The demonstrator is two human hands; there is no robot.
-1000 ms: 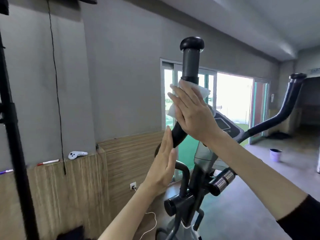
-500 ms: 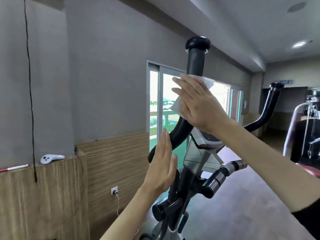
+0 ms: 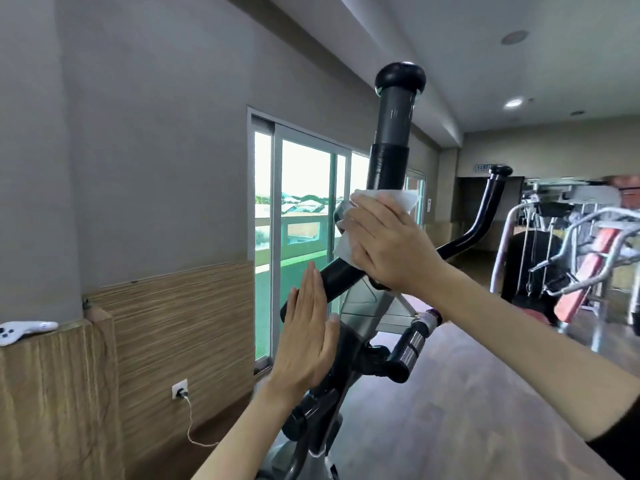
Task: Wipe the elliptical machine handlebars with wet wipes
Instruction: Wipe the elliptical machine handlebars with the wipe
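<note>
The elliptical's left handlebar point(image 3: 394, 133) rises in front of me, black with a grey upper section and a round cap. My right hand point(image 3: 391, 247) presses a white wet wipe point(image 3: 377, 196) against the bar at its bend, fingers laid across it; my thumb is hidden. The wipe sticks out above and to the left of my fingers. Lower down, my left hand point(image 3: 304, 344) is held flat with straight fingers beside the sloping lower part of the same bar. The right handlebar point(image 3: 485, 209) curves up behind my right forearm.
A short fixed grip point(image 3: 408, 344) juts out below my right arm. On the wooden ledge at left lies a white controller point(image 3: 20, 330), with a wall socket point(image 3: 180, 389) below it. Sliding glass doors point(image 3: 298, 202) stand behind. Another gym machine point(image 3: 571, 254) stands at right.
My right hand has slid the wipe down the bar from just under the grey section to the bend. My view has turned right. The left hand stays flat beside the bar.
</note>
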